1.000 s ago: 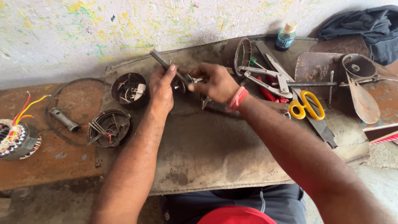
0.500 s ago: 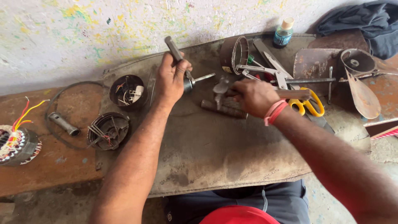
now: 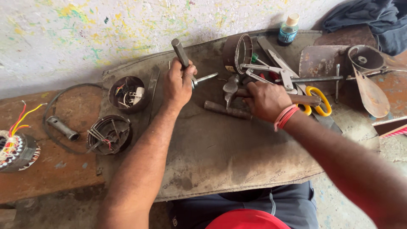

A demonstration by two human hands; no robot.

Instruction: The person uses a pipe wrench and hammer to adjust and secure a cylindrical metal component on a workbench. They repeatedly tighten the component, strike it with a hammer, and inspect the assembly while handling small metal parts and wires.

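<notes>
My left hand is closed around a grey metal rod with a shaft that sticks up past my fist and out to the right. My right hand grips the wooden handle of a hammer lying on the worn mat; the steel head points left. A dark metal bar lies just in front of the hammer, under my right knuckles. A red band circles my right wrist.
Yellow-handled scissors, pliers and other tools crowd the mat's right side. A metal ring and a small bottle stand at the back. Two round motor covers and a wound stator sit at the left.
My right hand left the rod, moved right and took hold of the hammer's handle. My left hand kept the rod and tilted it more upright.
</notes>
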